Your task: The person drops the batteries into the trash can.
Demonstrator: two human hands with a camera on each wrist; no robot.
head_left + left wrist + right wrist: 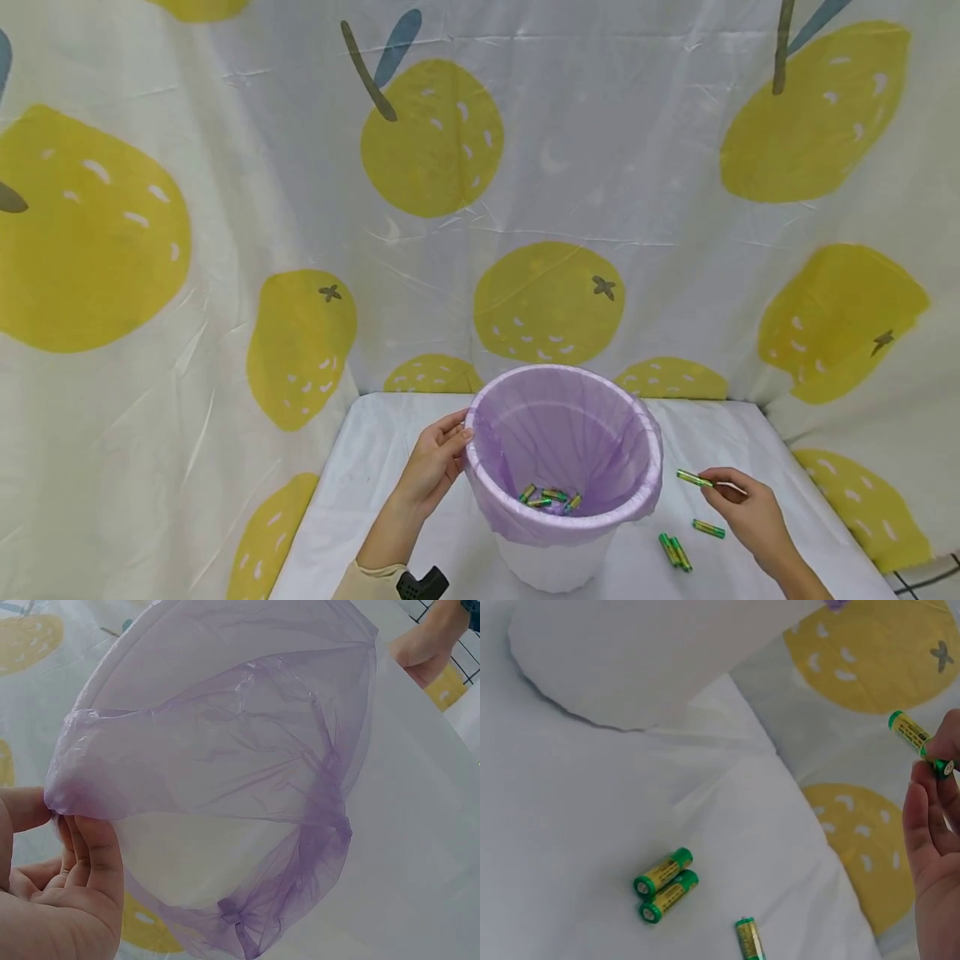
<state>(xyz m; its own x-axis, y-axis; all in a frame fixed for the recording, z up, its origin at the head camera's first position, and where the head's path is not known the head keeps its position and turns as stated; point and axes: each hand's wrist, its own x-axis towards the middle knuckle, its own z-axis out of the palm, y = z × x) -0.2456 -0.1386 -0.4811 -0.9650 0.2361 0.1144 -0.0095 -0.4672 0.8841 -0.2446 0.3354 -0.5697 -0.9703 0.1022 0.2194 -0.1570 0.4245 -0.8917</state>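
A white trash bin lined with a purple plastic bag stands upright on the table. Several green and yellow batteries lie at the bottom, inside the bag. At the bin's left rim, my left hand pinches the rim and the bag edge between thumb and fingers; the left wrist view shows this hand close up. To the right of the bin, my right hand pinches one battery by its end, held above the table. Two batteries lie side by side below, with a single battery apart from them.
The table has a white cover. Behind and on both sides hangs a white curtain with yellow fruit prints. A dark device sits on the left wrist. Part of a black wire grid shows at the lower right.
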